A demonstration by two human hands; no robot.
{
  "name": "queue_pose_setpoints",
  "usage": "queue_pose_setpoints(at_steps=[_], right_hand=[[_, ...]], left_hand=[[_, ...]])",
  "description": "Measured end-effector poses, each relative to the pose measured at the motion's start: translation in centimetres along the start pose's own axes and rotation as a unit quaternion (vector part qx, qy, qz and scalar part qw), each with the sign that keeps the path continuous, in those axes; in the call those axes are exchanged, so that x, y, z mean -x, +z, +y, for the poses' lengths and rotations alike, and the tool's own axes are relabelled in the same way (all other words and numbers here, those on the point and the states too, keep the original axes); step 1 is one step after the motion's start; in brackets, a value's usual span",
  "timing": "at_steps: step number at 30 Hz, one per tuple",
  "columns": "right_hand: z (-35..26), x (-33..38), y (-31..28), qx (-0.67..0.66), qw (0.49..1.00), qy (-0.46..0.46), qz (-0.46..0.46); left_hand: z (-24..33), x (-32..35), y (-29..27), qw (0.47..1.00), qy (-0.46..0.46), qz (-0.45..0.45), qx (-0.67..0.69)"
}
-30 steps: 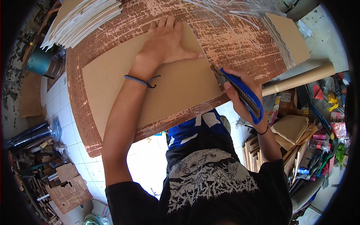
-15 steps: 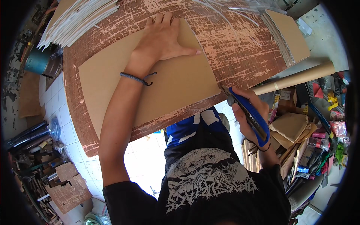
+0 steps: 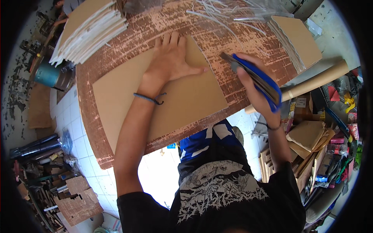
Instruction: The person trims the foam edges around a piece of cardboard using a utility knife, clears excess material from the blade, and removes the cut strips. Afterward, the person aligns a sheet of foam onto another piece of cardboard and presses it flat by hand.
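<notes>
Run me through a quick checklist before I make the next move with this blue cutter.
1. Left hand resting on the sheet: ok.
2. Cutter in the right hand: ok.
3. Left thumb well back from the sheet's right edge: not ok, it reaches about there.
4. White strips off the sheet: ok, they lie beyond it.
5. Cutter's tip touching the table: cannot tell.

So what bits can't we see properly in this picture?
All in the head view:
- Part of the cardboard sheet: hidden by the left hand.
- Some fingers of the right hand: hidden behind the blue knife.
- How far its blade sticks out: blurred.
- Most of another person: cut off by the top edge.
</notes>
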State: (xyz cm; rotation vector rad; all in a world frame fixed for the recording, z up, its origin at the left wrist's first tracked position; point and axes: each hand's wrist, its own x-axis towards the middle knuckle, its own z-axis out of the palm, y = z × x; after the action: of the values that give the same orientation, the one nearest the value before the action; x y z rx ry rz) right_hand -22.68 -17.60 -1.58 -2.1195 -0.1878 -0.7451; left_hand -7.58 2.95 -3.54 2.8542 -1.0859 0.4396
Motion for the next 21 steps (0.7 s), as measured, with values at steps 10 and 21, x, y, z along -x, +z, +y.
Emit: queue_pose_setpoints(at_steps=[10, 21], right_hand=[[5.2, -6.7, 6.1, -0.173, 0.982, 0.022, -0.076], [4.8, -7.3, 7.1, -0.117, 0.989, -0.032, -0.082]], left_hand=[[0.2, -0.3, -0.5, 0.999, 0.004, -0.029, 0.046], [0.1, -0.5, -0.6, 0.999, 0.002, -0.029, 0.042]])
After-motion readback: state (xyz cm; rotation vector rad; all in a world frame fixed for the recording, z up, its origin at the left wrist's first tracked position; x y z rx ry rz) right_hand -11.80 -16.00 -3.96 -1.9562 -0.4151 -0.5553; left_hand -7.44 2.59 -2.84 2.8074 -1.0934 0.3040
